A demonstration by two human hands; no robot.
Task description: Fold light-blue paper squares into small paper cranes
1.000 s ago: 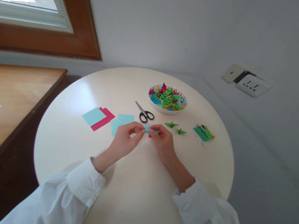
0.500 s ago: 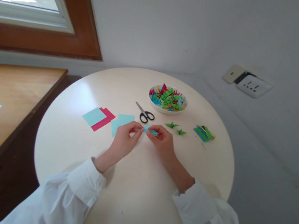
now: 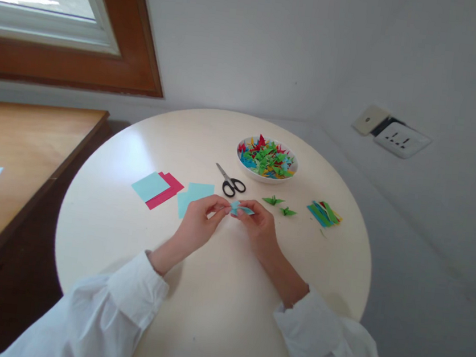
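Between my two hands is a small folded piece of light blue origami paper (image 3: pixel 235 206), held just above the table. My left hand (image 3: pixel 204 219) pinches its left side between thumb and fingertips. On the other side, my right hand (image 3: pixel 259 229) grips the paper, and a blue point sticks out over the thumb. The fingertips partly cover the folds. Light blue paper squares (image 3: pixel 200 192) lie just behind my left hand. Two green paper cranes (image 3: pixel 273 200) rest beyond my right hand. Black-handled scissors (image 3: pixel 229 183) lie behind the folded paper, blades pointing away and left.
A white bowl (image 3: pixel 265 178) full of colourful paper cranes stands toward the back of the round white table (image 3: pixel 204 323). Red and light blue squares (image 3: pixel 151 186) lie at the left, and a stack of coloured paper strips (image 3: pixel 324 213) at the right. A wooden surface (image 3: pixel 32 138) adjoins on the left.
The folded blue paper has turned slightly in my fingers, and its right point now shows more openly over my right thumb. Both hands keep their pinch in nearly the same place.
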